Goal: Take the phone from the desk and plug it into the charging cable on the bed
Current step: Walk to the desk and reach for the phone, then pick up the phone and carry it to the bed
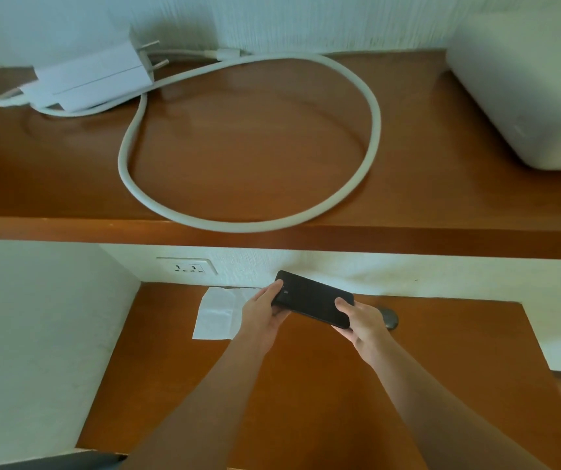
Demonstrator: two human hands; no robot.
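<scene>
From the head camera, the person holds one black phone (313,302) above the back edge of the lower desk (306,385), close to the wall. The left hand (265,308) clasps its left end and the right hand (360,320) its right end, both closed on it, so it sits lengthwise and tilted between them, likely to steady it before it is carried off to the bed. Under the hands lies one white tissue (216,315) by the desk's back edge, and one dark rounded object (389,318), perhaps a mouse, half hidden behind the right hand. One wall socket (187,266) sits above the back left corner. On the upper shelf (255,147) rest one white power adapter (96,79) with its looped cable (370,130) and one white box (523,96) at the right edge. No bed is in view.
</scene>
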